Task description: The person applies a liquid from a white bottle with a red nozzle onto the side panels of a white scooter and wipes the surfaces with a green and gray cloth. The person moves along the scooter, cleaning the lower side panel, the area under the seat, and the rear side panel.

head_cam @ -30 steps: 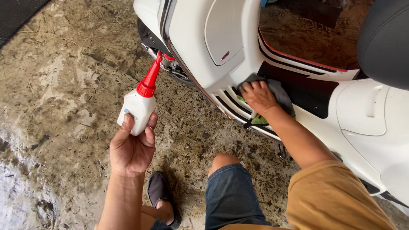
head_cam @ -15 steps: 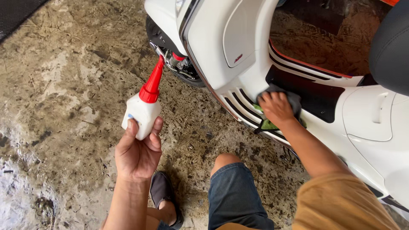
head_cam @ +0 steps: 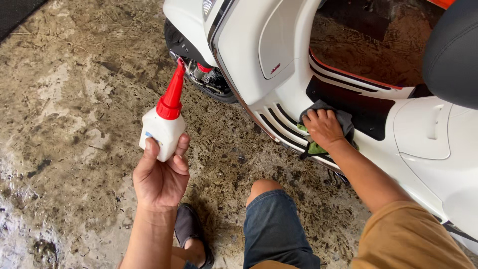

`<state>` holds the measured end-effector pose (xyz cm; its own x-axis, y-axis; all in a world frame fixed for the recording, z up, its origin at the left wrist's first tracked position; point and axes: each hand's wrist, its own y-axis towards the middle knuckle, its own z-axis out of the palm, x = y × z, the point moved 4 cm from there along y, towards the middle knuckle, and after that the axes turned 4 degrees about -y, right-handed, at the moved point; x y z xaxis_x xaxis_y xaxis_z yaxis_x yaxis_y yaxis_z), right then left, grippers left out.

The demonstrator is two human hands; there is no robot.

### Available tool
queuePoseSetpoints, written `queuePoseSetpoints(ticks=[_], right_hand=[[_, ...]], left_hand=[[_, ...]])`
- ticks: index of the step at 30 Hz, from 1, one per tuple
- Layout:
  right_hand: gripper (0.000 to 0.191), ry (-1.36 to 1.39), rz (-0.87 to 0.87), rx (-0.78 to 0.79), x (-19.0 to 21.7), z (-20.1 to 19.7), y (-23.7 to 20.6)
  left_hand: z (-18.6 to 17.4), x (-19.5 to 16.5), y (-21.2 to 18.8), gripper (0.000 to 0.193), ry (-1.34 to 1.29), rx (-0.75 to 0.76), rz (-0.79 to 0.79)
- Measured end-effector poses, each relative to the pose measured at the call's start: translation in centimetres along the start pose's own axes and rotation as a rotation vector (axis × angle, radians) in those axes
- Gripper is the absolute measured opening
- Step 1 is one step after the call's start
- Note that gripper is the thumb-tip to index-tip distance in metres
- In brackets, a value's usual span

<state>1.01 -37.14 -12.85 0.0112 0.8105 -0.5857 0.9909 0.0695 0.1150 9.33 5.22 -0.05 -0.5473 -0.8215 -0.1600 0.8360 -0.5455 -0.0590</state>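
My left hand (head_cam: 160, 179) grips a small white squeeze bottle (head_cam: 162, 133) with a long red pointed nozzle, held upright over the ground, its tip close to the scooter's front wheel. My right hand (head_cam: 322, 128) presses a grey and green cloth (head_cam: 341, 119) against the lower edge of a white scooter (head_cam: 249, 55), at the ribbed white panel beside the black footboard. The cloth is mostly hidden under my fingers.
The scooter's front wheel (head_cam: 199, 74) and its dark seat (head_cam: 450, 50) are in view. The wet, stained concrete ground (head_cam: 64, 99) spreads to the left. My knee in dark shorts (head_cam: 271, 219) and a sandalled foot (head_cam: 191, 234) are below.
The view has shifted slightly, so the scooter and both hands sit further right in the frame. The bottle stays upright in my left hand and my right hand keeps the cloth on the panel.
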Motion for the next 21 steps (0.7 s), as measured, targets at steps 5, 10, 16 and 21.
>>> queuePoseSetpoints(ticks=[5, 10, 16, 21], right_hand=[[0.026, 0.026, -0.046, 0.071, 0.6, 0.4, 1.5], [0.036, 0.055, 0.034, -0.044, -0.3, -0.2, -0.3], [0.027, 0.023, 0.002, 0.173, 0.5, 1.3, -0.3], [0.032, 0.037, 0.078, 0.222, 1.4, 1.1, 0.3]], left_hand=[[-0.2, 1.6, 0.5, 0.059, 0.001, -0.008, -0.031], [-0.2, 1.8, 0.5, 0.059, 0.007, -0.051, -0.049], [0.1, 1.3, 0.4, 0.061, 0.003, 0.007, -0.029], [0.0, 1.3, 0.2, 0.062, -0.02, -0.021, -0.027]])
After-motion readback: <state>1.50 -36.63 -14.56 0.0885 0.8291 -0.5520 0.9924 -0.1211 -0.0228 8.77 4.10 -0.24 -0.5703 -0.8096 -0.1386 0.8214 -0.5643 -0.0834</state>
